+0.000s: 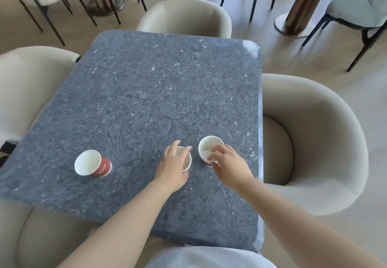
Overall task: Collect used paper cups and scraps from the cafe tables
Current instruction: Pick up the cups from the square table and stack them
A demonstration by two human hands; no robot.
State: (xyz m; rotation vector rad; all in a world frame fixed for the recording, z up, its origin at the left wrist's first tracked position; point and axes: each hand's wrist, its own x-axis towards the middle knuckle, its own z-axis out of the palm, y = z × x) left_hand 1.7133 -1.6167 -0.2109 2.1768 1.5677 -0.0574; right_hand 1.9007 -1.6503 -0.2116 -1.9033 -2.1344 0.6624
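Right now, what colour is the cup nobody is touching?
The cup is red outside and white inside, seen best in the head view.

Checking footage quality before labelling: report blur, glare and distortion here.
Head view: the wide lens bows the table edges; glare whitens its far right corner; the left hand on the middle cup and the right hand at the right cup rim are slightly motion-blurred; the print on the left cup is too soft to read; shadows are faint.

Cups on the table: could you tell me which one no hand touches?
The leftmost cup, standing apart; the left hand holds the middle cup, the right hand the rightmost cup.
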